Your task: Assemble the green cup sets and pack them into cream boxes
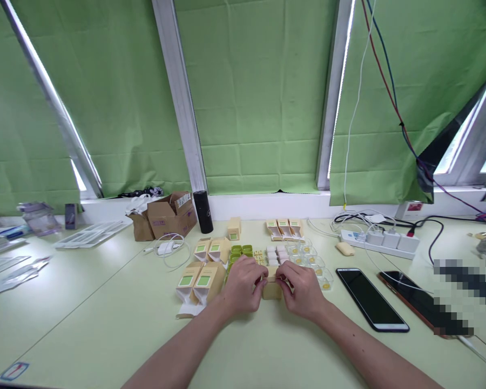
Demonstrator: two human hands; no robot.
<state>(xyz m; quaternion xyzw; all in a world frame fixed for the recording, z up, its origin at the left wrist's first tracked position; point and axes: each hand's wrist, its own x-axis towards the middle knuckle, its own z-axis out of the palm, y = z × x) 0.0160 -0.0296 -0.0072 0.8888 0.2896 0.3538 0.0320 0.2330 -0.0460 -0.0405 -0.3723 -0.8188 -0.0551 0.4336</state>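
Note:
Between my hands a small kraft-paper box (271, 290) stands on the table. My left hand (246, 283) pinches its left top edge, and my right hand (302, 286) pinches the right top edge; both hands are closed. Left of my left hand lie several kraft boxes (208, 282) with green-bordered windows and white open flaps. Just behind my hands are small green containers (241, 250), little yellow pieces (258, 257), pale pinkish-white blocks (277, 252) and clear plastic cups (312, 261) with yellow centres. My left hand partly hides the green containers.
At the back stand one closed kraft box (234, 228), three open ones (284, 229), a cardboard carton (170, 216) and a black cylinder (203, 212). Two phones (371, 300), a power strip (378, 243) and loose cables lie right. White trays (93, 234) lie left.

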